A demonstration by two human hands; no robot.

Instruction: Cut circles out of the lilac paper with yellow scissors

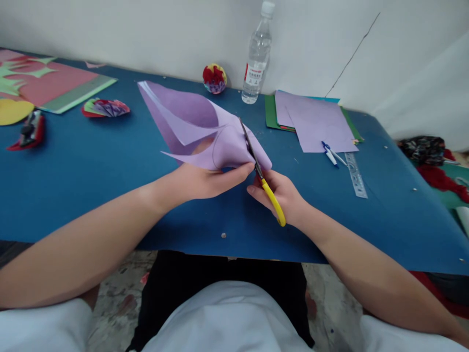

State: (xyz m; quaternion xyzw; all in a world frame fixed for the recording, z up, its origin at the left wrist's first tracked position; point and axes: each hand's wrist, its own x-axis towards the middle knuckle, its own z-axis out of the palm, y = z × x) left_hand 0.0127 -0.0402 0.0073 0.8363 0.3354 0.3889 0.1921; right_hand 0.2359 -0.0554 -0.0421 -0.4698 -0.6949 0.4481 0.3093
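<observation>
My left hand (216, 180) grips a curled sheet of purple paper (190, 115), its thumb pressed along the lower edge. Part of a drawn curved line shows on the sheet, and a cut strip sticks out to the left. Scissors with a yellow handle (273, 201) are in my right hand (280, 193), fingers closed round the grips. The dark blades lie across the right part of the paper, close to my left thumb. Some fingers of both hands are hidden behind the paper and the scissors.
Behind the paper stand a water bottle (256, 58) and a colourful paper ball (214, 78). To the right lie stacked purple sheets (322, 122), a pen (330, 154) and a clear ruler (355, 176). A stapler (31, 129), folded paper piece (104, 108) and coloured sheets (69, 85) lie left.
</observation>
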